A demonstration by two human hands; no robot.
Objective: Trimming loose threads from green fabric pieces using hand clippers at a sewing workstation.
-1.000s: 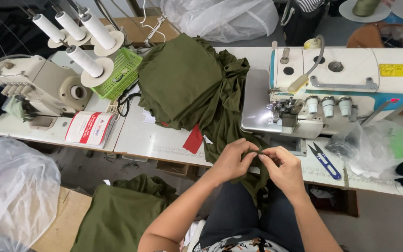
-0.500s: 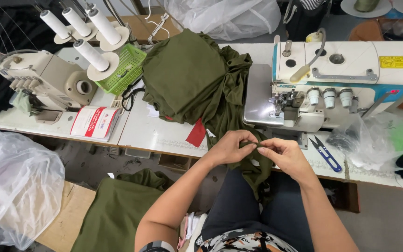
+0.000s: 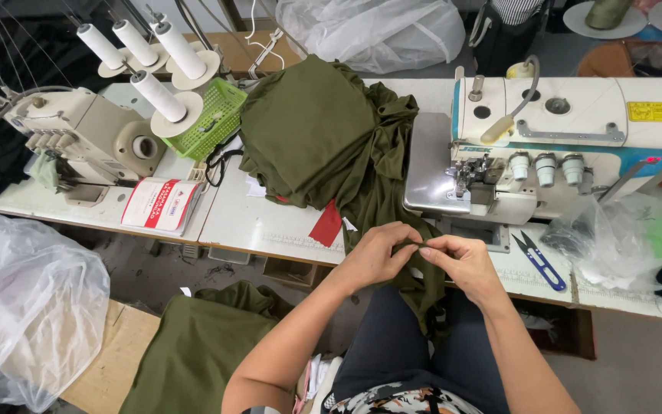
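White worktable (image 3: 270, 230) over grey concrete floor (image 3: 162, 264)

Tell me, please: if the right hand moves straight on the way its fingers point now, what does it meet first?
The right hand points leftward and would likely first meet the left hand, whose fingertips pinch the same olive green fabric.

Bright, even overhead light — soft shadows, sharp focus, wide-angle bending at edges.

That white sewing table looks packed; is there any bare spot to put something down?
Bare patches: the white table between the red-and-white booklet and the olive-green fabric pile, and a strip between the right hand and the blue-handled thread snips. It is crowded around the white overlock sewing machine.
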